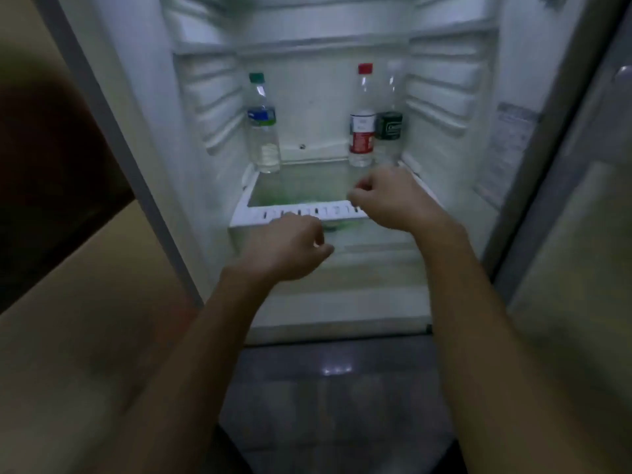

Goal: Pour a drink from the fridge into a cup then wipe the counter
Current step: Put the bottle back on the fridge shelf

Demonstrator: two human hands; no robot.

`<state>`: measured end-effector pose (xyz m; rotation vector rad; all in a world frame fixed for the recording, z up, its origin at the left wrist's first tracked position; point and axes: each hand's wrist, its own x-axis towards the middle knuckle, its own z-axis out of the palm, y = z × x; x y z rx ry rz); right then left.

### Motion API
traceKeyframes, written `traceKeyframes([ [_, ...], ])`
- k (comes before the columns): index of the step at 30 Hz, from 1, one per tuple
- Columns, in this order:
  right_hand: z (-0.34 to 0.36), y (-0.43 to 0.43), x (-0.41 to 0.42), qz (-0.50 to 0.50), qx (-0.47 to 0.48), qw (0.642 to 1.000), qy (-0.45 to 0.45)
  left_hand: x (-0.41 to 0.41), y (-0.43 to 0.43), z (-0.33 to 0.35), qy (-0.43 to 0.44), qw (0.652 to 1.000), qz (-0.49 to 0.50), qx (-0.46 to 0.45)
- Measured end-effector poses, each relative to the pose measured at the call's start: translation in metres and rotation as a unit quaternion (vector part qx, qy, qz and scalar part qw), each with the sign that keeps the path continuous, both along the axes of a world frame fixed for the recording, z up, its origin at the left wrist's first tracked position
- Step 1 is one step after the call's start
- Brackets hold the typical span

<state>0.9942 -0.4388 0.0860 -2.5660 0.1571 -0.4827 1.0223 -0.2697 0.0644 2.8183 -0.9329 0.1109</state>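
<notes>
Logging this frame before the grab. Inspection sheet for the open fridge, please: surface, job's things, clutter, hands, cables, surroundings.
Surface: glass shelf in the fridge, white front rim.
Job's things: green-capped bottle left; red-capped bottle right; dark-labelled bottle beside it, further right; all upright. No cup seen.
Clutter: something green in the drawer below, blurred.
Hands: left hand and right hand loosely curled before the shelf, holding nothing.
Cables: nothing seen.
Surroundings: open fridge door at right, tiled floor.
</notes>
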Motion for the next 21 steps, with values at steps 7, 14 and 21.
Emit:
traceKeyframes([
  [7,-0.044,0.020,-0.047,-0.039,0.005,0.997,0.070,-0.029,0.008,-0.038,0.066,0.996,-0.050,0.016],
  [14,-0.106,0.045,-0.107,-0.094,-0.017,0.990,0.107,-0.058,0.040,-0.081,0.097,0.990,-0.100,0.037],
  [21,-0.164,0.083,-0.199,-0.130,-0.019,0.978,0.165,-0.108,0.061,-0.125,0.146,0.970,-0.171,0.088],
])
